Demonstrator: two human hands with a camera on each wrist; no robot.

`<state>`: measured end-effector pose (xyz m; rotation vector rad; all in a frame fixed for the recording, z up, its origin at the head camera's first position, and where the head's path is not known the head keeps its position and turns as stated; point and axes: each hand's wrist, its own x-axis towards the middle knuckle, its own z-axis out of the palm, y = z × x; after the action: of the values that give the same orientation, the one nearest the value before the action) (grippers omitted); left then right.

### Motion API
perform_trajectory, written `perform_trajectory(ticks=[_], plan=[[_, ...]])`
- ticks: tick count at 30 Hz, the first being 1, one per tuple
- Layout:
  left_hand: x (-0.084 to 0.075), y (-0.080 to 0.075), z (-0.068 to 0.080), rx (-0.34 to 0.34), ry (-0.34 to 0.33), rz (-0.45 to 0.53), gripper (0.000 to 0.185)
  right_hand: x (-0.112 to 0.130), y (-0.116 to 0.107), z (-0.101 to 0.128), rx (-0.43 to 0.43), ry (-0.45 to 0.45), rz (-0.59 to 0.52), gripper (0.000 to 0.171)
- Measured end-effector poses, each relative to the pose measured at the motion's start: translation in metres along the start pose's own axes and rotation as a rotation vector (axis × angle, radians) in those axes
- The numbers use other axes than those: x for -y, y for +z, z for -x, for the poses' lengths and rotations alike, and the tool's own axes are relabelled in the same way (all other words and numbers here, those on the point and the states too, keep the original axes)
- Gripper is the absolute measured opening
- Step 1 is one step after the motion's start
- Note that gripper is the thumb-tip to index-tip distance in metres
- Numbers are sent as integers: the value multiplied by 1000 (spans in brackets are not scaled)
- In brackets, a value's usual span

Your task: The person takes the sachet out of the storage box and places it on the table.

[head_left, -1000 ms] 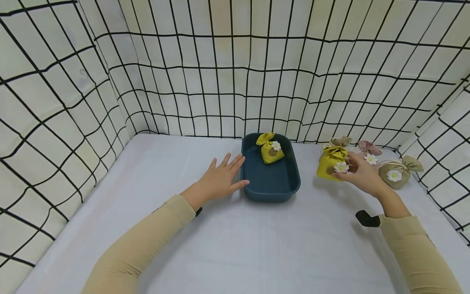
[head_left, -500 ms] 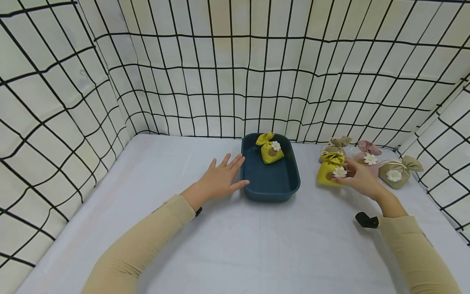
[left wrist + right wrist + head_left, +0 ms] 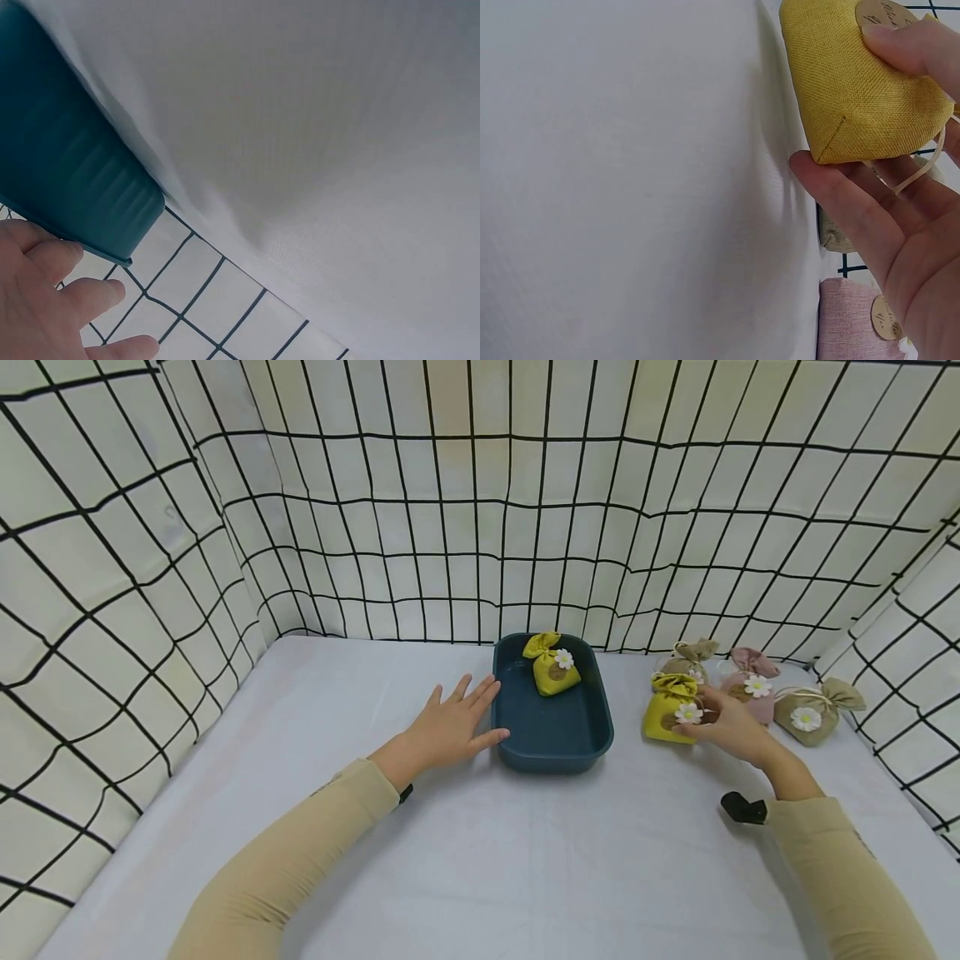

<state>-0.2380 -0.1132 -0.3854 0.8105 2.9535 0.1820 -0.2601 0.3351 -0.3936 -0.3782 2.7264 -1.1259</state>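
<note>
A dark blue tray (image 3: pixel 553 752) stands mid-table with one yellow sachet (image 3: pixel 553 667) lying in its far end. My left hand (image 3: pixel 450 727) rests flat on the white cloth, fingers straight, its fingertips touching the tray's left wall (image 3: pixel 67 187). To the tray's right a second yellow sachet (image 3: pixel 667 717) with a white daisy stands on the table; my right hand (image 3: pixel 720 720) holds it, thumb on its front and fingers behind it (image 3: pixel 855 97).
Behind the held sachet stand a beige sachet (image 3: pixel 693 653), a pink sachet (image 3: pixel 750 681) and an olive sachet (image 3: pixel 813 712). A black-gridded fabric wall (image 3: pixel 480 510) encloses the table on three sides. White cloth (image 3: pixel 487 860) covers the table.
My right hand lowered the yellow sachet slightly left and down onto the table, keeping hold of it. The left hand and the tray stayed still.
</note>
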Motion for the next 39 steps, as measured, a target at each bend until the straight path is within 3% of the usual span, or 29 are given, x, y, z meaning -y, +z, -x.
perform_trajectory(ticks=[39], plan=[[1,0,0,-7,6,13,85,-2,2,-16,7,-21,27,89]])
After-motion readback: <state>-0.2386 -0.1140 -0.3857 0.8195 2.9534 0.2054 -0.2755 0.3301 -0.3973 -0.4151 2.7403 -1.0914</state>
